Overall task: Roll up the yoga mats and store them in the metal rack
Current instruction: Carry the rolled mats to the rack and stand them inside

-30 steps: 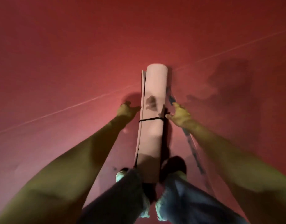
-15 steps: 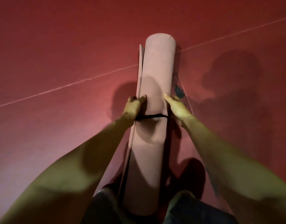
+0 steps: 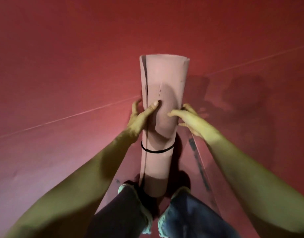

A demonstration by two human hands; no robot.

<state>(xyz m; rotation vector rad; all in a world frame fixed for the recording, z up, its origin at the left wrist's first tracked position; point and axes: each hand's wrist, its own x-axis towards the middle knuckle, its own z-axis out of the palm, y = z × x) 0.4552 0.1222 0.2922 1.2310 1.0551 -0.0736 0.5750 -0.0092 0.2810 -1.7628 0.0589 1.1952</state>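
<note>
Versus half a second ago, both hands sit higher on the roll, above the black band [image 3: 157,151] rather than level with it. My left hand [image 3: 139,118] grips the rolled mat [image 3: 165,78], thumb across the front. The mat stands upright, bottom end between my shoes. My right hand [image 3: 193,121] curls round its right side.

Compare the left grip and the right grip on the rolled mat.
The left grip points its thumb up the front of the rolled mat, tip pressing on it; the right grip lays a digit sideways across the front. The left grip's fingers wrap the left side, by the mat's loose edge; the right grip's curl round the smooth right side. Both hold the upright roll above the black band.
</note>
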